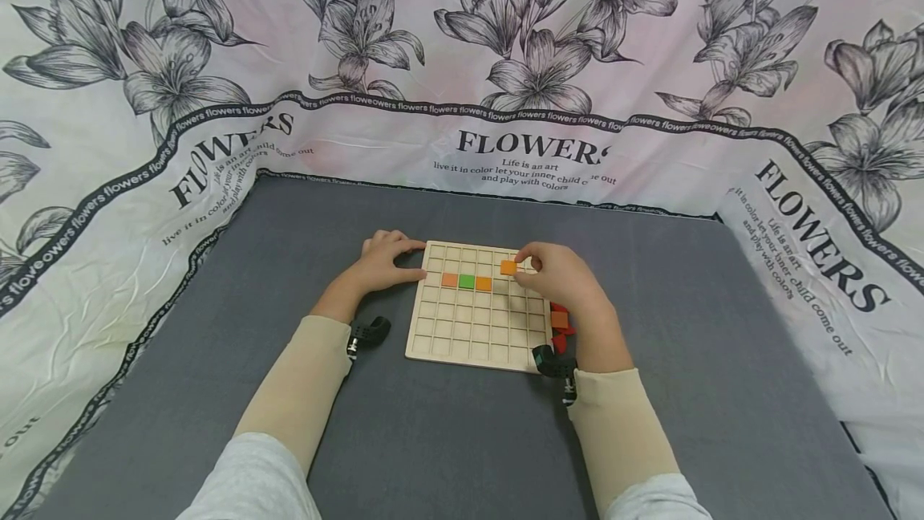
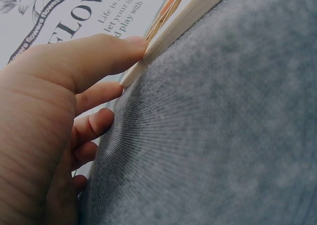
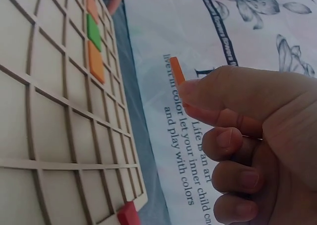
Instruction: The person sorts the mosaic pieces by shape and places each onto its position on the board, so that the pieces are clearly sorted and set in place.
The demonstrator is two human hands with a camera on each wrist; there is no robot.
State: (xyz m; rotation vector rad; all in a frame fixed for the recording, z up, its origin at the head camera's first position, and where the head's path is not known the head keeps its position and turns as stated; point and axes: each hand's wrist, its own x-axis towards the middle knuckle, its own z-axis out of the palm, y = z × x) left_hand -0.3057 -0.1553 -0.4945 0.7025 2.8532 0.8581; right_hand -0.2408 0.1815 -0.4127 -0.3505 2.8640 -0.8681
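A light wooden grid board [image 1: 462, 335] lies on the dark table. Three tiles sit side by side in one row of it: salmon-orange [image 1: 450, 280], green [image 1: 467, 282] and orange [image 1: 484, 284]. My left hand [image 1: 380, 265] touches the board's left edge with thumb and fingertips, also seen in the left wrist view, where the hand [image 2: 44, 101] has its thumb on the board's side [image 2: 171, 36]. Between thumb and index finger my right hand [image 1: 566, 279] pinches an orange tile [image 1: 508, 267], held above the board; the right wrist view shows this tile [image 3: 176, 70] nearly edge-on.
Several red and orange tiles [image 1: 559, 319] lie at the board's right edge, partly hidden by my right wrist. In the right wrist view a red piece [image 3: 129, 214] shows at the board's edge. A flower-printed cloth [image 1: 534, 163] borders the table [image 1: 447, 440] at the back and sides.
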